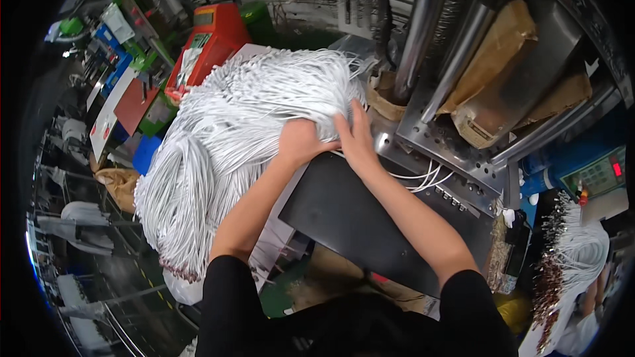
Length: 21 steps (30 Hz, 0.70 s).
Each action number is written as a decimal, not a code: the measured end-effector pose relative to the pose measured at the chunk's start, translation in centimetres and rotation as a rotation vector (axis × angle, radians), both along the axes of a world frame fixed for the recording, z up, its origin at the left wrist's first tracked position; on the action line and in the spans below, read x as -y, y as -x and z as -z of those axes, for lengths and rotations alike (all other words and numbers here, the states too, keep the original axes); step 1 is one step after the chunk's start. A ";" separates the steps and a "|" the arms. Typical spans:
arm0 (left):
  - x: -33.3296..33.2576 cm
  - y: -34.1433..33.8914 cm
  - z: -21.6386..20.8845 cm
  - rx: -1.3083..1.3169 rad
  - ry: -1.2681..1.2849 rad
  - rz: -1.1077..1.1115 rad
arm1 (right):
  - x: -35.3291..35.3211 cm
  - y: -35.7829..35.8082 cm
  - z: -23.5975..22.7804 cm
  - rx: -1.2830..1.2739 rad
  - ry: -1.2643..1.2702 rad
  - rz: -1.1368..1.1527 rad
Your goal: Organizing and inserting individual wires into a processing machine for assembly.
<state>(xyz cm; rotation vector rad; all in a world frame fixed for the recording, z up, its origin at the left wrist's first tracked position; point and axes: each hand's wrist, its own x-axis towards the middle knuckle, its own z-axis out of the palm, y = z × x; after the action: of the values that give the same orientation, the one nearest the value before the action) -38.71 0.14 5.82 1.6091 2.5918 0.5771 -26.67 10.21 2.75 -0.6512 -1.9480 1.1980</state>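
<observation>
A large heap of white cables [245, 102] lies in front of me, with a looped bundle hanging at its near left side. My left hand [305, 140] is closed at the right edge of the heap, its fingers partly hidden among the cables. Beside it, my right hand [356, 137] rests against the cable ends with its fingers stretched out and apart. Several white cables [430, 177] run from a metal press fixture [456, 149], right of my right hand. Under my forearms is a dark flat plate [350, 205].
Metal columns [423, 33] and cardboard-wrapped parts [493, 59] rise at the right. A red machine [215, 43] stands behind the heap. At far right are a control panel [598, 175] and another cable bundle [575, 244], near another person's arm [591, 299].
</observation>
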 end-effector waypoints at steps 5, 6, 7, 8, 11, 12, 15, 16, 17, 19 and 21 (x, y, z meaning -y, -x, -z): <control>-0.8 1.5 2.4 -0.131 -0.251 0.159 | 5.6 -5.6 -4.1 0.040 -0.601 0.042; -0.6 2.0 3.1 -0.119 -0.093 0.172 | 6.6 -4.2 -4.5 0.084 -0.645 -0.142; 0.0 1.9 4.0 -0.111 -0.093 0.153 | 7.4 -2.8 -5.0 0.132 -0.687 -0.328; 0.8 1.9 4.7 -0.137 -0.168 0.116 | 8.3 -1.5 -5.4 0.176 -0.727 -0.516; 3.4 0.7 8.2 -0.250 -0.391 -0.004 | 11.4 4.5 -5.7 0.209 -0.787 -0.485; 4.0 -0.2 8.5 -0.290 -0.475 -0.030 | 11.4 5.6 -5.7 0.204 -0.799 -0.493; 6.5 -3.3 8.8 -0.370 -0.633 -0.086 | 9.7 7.6 -3.8 0.300 -0.504 -0.524; 8.8 -4.6 8.2 -0.144 -0.604 -0.134 | 9.4 7.5 -3.1 0.291 -0.507 -0.536; 11.1 -5.6 7.7 0.077 -0.575 -0.184 | 9.2 7.1 -2.8 0.305 -0.609 -0.520; 15.0 -4.8 10.6 0.938 -0.669 -0.413 | 9.2 6.9 -2.3 0.316 -0.809 -0.478; 17.0 -3.6 8.0 1.271 -1.033 -0.586 | 9.8 6.5 -1.2 0.315 -0.881 -0.400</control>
<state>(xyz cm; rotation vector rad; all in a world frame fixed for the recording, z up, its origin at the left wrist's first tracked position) -35.10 -16.89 -2.20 0.0670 1.6180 2.2216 -33.12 0.42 3.99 0.0278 -2.6595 0.3326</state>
